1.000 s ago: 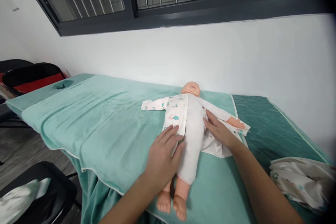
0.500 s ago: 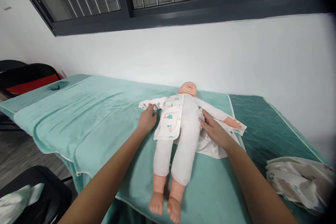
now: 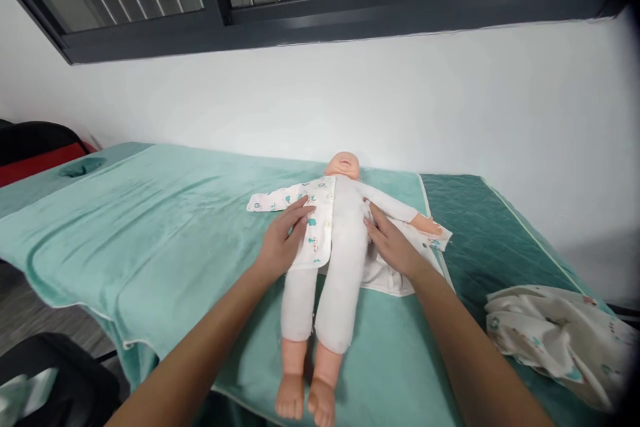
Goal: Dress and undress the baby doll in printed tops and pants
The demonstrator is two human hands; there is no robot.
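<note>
Between the left hand point(image 3: 283, 240) and right hand point(image 3: 393, 244), both with fingers apart, a baby doll point(image 3: 346, 233) is laid, its printed jacket point(image 3: 323, 230) seemingly soft, light and best gripped by the front edge.

The left hand point(image 3: 281, 241), at the hem point(image 3: 314, 263) of the printed shirt point(image 3: 324, 213) a second ago, then at its sleeve point(image 3: 270, 201), has shifted its fingers point(image 3: 295, 209) over the shirt's front, leaving the hem to the hand's right.
</note>
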